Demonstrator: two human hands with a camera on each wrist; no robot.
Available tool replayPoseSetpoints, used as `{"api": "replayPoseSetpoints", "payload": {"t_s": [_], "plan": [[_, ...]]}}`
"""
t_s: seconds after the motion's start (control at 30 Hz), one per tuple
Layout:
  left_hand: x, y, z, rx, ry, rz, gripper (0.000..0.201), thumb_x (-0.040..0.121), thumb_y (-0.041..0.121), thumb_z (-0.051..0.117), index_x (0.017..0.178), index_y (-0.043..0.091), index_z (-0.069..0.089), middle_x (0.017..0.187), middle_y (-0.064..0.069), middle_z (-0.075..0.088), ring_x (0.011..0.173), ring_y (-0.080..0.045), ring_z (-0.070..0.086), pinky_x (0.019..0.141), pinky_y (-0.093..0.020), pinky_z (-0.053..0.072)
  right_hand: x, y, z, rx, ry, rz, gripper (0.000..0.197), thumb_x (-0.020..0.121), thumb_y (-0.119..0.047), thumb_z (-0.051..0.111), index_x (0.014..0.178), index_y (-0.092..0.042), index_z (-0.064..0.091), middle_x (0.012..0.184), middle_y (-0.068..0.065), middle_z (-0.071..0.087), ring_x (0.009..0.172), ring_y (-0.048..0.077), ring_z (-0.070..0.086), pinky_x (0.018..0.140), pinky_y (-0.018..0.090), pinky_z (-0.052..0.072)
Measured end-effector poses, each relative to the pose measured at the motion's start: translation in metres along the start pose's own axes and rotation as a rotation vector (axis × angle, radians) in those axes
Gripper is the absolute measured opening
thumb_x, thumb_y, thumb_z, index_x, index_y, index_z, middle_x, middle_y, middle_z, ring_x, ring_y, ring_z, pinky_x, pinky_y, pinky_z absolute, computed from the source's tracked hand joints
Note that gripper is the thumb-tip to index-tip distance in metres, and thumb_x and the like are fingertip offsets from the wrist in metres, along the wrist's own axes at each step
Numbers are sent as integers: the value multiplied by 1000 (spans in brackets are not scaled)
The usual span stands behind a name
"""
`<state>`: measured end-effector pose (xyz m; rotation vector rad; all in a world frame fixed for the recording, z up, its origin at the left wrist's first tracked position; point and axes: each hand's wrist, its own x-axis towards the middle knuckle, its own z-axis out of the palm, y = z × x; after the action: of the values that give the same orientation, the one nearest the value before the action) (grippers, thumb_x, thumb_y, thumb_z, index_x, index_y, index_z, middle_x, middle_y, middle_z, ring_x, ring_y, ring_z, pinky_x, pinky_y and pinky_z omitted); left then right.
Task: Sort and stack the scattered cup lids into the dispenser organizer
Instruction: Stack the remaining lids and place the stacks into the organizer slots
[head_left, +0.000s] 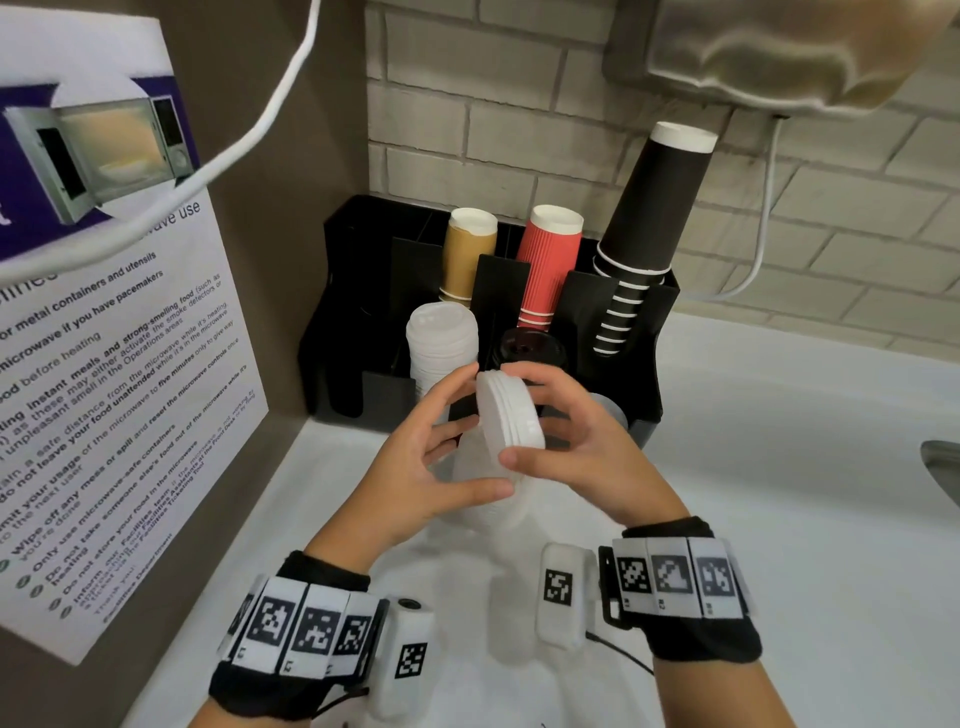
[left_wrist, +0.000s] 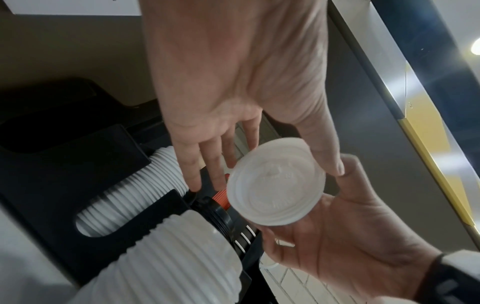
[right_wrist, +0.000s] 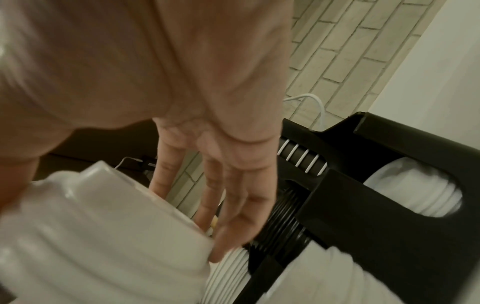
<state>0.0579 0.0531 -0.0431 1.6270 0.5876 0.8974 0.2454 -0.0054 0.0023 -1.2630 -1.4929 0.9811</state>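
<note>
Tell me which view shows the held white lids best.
Left wrist: the held white lids face the lens, whole round face sharp. Head shows them tilted edge-on between the left hand and right hand. Right wrist shows only a blurred ridged side.

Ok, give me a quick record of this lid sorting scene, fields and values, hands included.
held item: small stack of white lids, tilted on edge, in front of the organizer
left hand: thumb and fingers hold the stack's left side
right hand: grips the stack from the right
organizer front: white lid stack at left, black lids in the middle
organizer back: tan cups, red cups, black cups
surface: white counter
</note>
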Motion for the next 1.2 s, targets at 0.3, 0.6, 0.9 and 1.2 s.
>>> {"api": "replayPoseSetpoints", "payload": {"t_s": [0.3, 0.6, 0.9, 1.2], "plan": [[-2, 2, -14, -16, 250, -15, 53, 75, 29, 73, 125, 32, 55, 126, 6, 57, 104, -14, 65, 85, -20, 51, 31, 30, -88, -471, 550, 10, 70, 73, -20, 81, 130, -36, 43, 126, -1, 46, 115, 23, 53, 90, 34, 49], [-2, 4, -16, 12, 279, -3, 35, 89, 4, 66, 117, 24, 60, 122, 4, 60, 90, -2, 65, 80, -12, 48, 51, 63, -103, -1219, 111, 381, 86, 65, -35, 77, 137, -45, 32, 128, 1, 39, 112, 24, 50, 90, 44, 28], [-3, 0, -17, 46, 293, -4, 31, 89, 8, 66, 115, 25, 61, 119, 7, 62, 91, 1, 65, 77, -10, 47, 49, 78, -93, -1401, 65, 364, 83, 64, -46, 76, 133, -31, 33, 120, -3, 51, 99, 23, 58, 90, 44, 31], [-4, 2, -15, 37, 295, 1, 32, 89, 8, 66, 112, 29, 61, 119, 8, 62, 89, 3, 64, 78, -9, 47, 44, 86, -89, -1462, 87, 255, 65, 65, -54, 69, 125, -39, 48, 123, -7, 54, 111, 20, 54, 88, 39, 32]]}}
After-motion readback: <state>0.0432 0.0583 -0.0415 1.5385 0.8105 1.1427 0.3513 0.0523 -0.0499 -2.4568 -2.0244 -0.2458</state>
